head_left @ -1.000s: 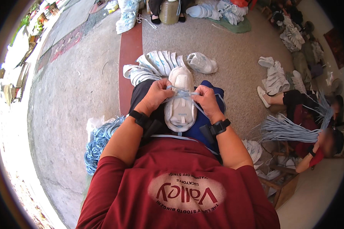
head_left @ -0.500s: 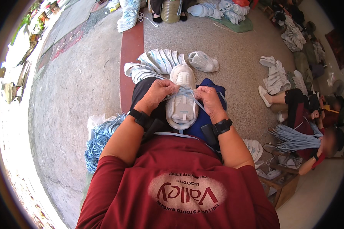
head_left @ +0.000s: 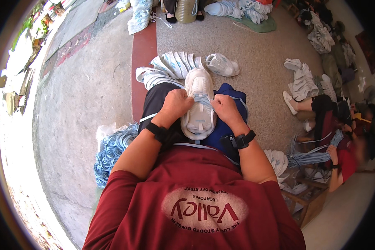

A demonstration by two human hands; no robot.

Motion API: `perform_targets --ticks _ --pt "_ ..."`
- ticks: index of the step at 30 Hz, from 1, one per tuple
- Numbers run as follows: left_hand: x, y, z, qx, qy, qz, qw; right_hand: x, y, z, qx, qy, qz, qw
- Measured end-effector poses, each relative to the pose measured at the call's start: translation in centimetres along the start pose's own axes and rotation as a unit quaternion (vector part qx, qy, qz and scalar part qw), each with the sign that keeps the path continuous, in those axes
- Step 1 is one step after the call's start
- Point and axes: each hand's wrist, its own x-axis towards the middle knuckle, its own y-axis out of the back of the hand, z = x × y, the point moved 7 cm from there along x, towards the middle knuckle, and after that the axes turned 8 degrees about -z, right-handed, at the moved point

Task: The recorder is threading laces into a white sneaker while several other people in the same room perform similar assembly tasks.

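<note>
A white sneaker (head_left: 198,121) rests upright on my lap, its toe pointing away from me. Pale blue shoelaces (head_left: 202,99) cross over its throat. My left hand (head_left: 177,104) is closed at the shoe's left side, gripping one end of the lace. At the right side, my right hand (head_left: 227,109) pinches the other end, fingers closed. Both hands hold the lace drawn outward, low against the shoe. Under the shoe's right side lies dark blue cloth (head_left: 233,92). What exactly the lace does under my fingers is partly hidden.
Blue laces lie heaped (head_left: 114,152) by my left side. Beyond my knees are a row of white shoes (head_left: 177,64) and a separate white shoe (head_left: 222,65). At right, a co-worker handles a lace bundle (head_left: 310,158) near a wooden stool (head_left: 313,204). More shoes (head_left: 302,85) are piled there.
My hands have moved slightly apart and down beside the shoe, and the loose lace loops are pulled flatter across it. A strand now lies over my left thigh. The co-worker's lace bundle has shifted.
</note>
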Motion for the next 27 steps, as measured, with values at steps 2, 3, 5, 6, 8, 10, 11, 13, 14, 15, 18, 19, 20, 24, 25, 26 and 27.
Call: perform_targets --ticks 2,3,5,6,8,10,11,13,14,15,18,19,20,24,25,26,27 --pt "-0.1 0.2 -0.8 0.001 -0.039 0.051 0.998 0.2 -0.2 -0.6 -0.024 -0.003 -0.018 1.0" --pt "-0.2 0.3 -0.6 0.002 -0.038 0.051 0.998 0.1 -0.2 -0.9 -0.061 0.001 -0.01 0.998" --pt "-0.5 0.4 -0.3 -0.05 -0.049 0.046 0.996 -0.2 -0.3 -1.7 -0.097 0.006 -0.003 0.995" --pt "-0.8 0.6 0.2 -0.05 -0.049 0.046 0.997 -0.5 -0.1 -2.3 -0.124 0.013 0.01 0.992" --pt "-1.2 -0.1 1.1 -0.07 -0.054 -0.036 0.995 -0.6 -0.1 -2.5 -0.15 0.02 0.022 0.988" --pt "-1.0 0.0 0.3 -0.051 -0.034 -0.027 0.998 -0.3 -0.3 -1.4 -0.08 0.012 0.014 0.997" --pt "-0.9 0.0 -0.2 -0.032 -0.013 -0.018 0.999 -0.1 -0.6 -0.4 -0.081 0.013 0.016 0.997" --pt "-0.6 0.1 -0.4 -0.031 0.007 0.006 0.999 0.4 -1.3 2.4 0.139 -0.062 -0.016 0.988" --pt "-0.5 0.4 -0.7 -0.031 0.029 0.03 0.999 0.4 -1.4 3.0 0.138 -0.061 -0.013 0.988" --pt "-0.5 0.2 -1.0 -0.03 0.03 0.031 0.999 0.2 -1.4 2.8 0.205 -0.071 0.006 0.976" --pt "-0.5 0.3 -1.3 0.008 0.004 0.071 0.997 -0.6 -1.0 2.5 0.345 -0.127 0.024 0.93" --pt "-0.7 0.3 -1.4 -0.008 -0.004 0.077 0.997 -1.1 -1.3 2.8 0.416 -0.175 0.023 0.892" --pt "-0.8 0.4 -1.5 -0.025 -0.012 0.084 0.996 -1.3 -1.2 2.7 0.417 -0.174 0.023 0.892" --pt "-1.0 0.7 -3.4 -0.189 -0.03 0.078 0.978 -2.6 0.4 5.8 0.569 -0.179 0.085 0.798" --pt "-1.2 1.1 -4.2 -0.294 -0.015 0.057 0.954 -3.2 1.2 7.5 0.63 -0.164 0.11 0.751" --pt "-1.8 2.0 -5.5 -0.408 -0.015 0.059 0.911 -4.1 2.4 9.3 0.657 -0.162 0.126 0.725" --pt "-2.8 4.0 -6.7 -0.411 -0.001 0.091 0.907 -5.3 3.6 11.2 0.683 -0.161 0.146 0.698"
